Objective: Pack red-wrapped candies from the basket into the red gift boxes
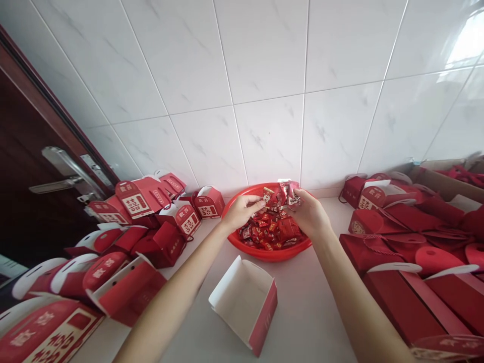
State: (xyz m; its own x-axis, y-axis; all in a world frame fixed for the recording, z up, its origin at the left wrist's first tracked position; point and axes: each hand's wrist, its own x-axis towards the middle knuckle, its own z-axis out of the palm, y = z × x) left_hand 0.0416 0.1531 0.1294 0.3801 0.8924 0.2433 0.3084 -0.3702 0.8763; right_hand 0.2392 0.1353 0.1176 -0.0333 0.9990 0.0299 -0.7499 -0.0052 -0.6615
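Observation:
A red plastic basket stands against the tiled wall, holding many red-wrapped candies. Over its left side, my left hand pinches a small gold and red packet between closed fingers. My right hand, above the basket's right side, is closed on a pink and white candy packet. Nearer to me, between my forearms, an open box lies on the white table; its white inside shows and nothing is seen in it.
Red gift boxes are piled at the left, some with open flaps. More red boxes crowd the right side, with a cardboard carton behind them. A dark door with a metal handle stands at the far left.

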